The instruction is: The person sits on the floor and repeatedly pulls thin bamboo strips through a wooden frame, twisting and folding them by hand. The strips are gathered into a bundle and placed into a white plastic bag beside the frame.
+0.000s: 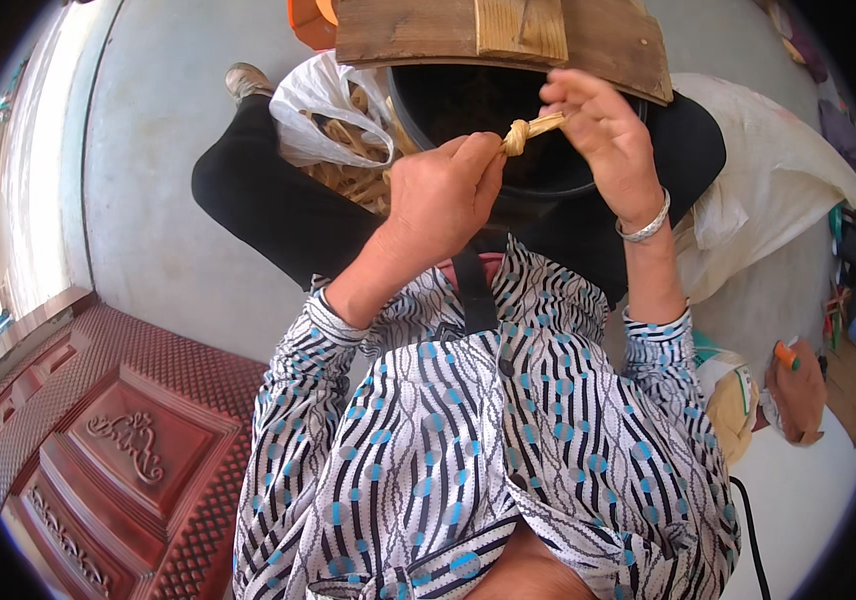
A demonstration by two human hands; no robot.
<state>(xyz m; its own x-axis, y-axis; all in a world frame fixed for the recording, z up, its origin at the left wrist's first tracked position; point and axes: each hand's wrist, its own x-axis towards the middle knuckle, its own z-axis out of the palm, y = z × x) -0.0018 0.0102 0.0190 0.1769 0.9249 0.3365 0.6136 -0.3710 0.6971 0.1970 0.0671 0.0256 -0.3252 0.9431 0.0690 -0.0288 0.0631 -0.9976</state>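
Observation:
My left hand [443, 190] is closed on a pale yellow knotted strip [516, 138], which looks like dried plant fibre. A thick knot sits just past its thumb and forefinger, and a loose end points right. At that end is my right hand [608, 140], its fingers raised, apart and slightly blurred. The strip's tip comes up to the right thumb; whether it touches is hard to tell. Below both hands, between my legs, stands a dark round tub [538, 180]. Its inside is too dark to make out.
Across the tub's far side lies a wooden board [408, 30] with a lighter block [521, 28] on it. Left of the tub, a white plastic bag [318, 100] holds similar strips. A pale sack [758, 180] lies at the right, and a dark red carved panel [138, 430] at lower left.

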